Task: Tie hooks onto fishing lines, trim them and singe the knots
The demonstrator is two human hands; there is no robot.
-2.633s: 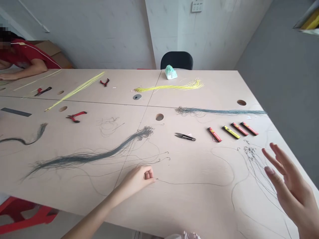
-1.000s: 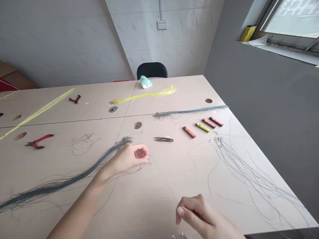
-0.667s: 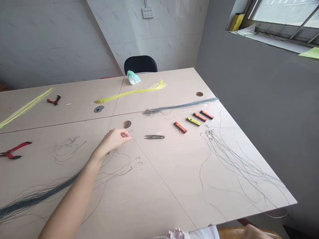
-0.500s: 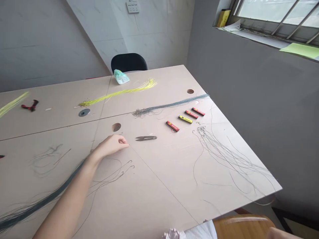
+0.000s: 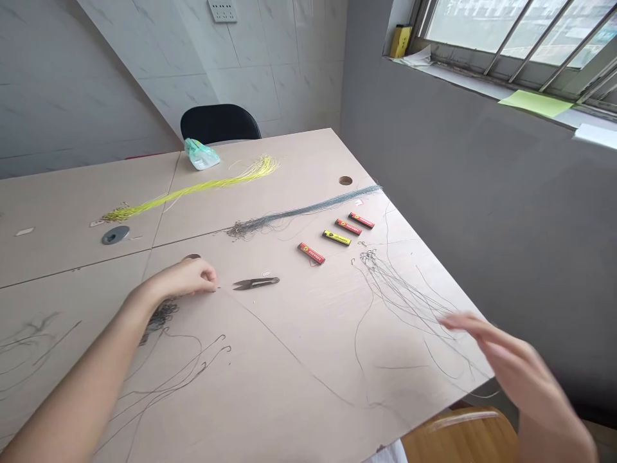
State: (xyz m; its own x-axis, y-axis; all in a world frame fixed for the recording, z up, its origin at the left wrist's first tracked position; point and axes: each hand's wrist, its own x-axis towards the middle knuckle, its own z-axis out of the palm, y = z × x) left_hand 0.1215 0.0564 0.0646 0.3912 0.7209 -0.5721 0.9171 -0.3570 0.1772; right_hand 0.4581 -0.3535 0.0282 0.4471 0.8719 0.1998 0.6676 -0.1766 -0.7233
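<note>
My left hand (image 5: 186, 278) is closed in a pinch on the end of a thin fishing line (image 5: 276, 335), which trails across the table toward the front edge. Beside its fingertips lie dark thread snips (image 5: 256, 283). Under my left forearm is a bundle of dark hooks and lines (image 5: 161, 316), partly hidden, with several loose hooked lines (image 5: 193, 373) spread nearby. My right hand (image 5: 511, 350), slightly blurred, has its fingers stretched out and holds nothing. It hovers over the right table edge, by the tails of loose hooked lines (image 5: 409, 289).
Several lighters (image 5: 311, 253) lie mid-table. Behind them stretch a blue-grey line bundle (image 5: 308, 209) and a yellow line bundle (image 5: 193, 190). A grey disc (image 5: 116, 235), a plastic bag (image 5: 201, 154) and a black chair (image 5: 220, 123) are farther off. A wooden stool (image 5: 463, 437) stands by the front edge.
My right hand has risen into view from the lower right corner, over the table edge. The line from my left hand now hangs slacker and curved. The view has shifted to the right.
</note>
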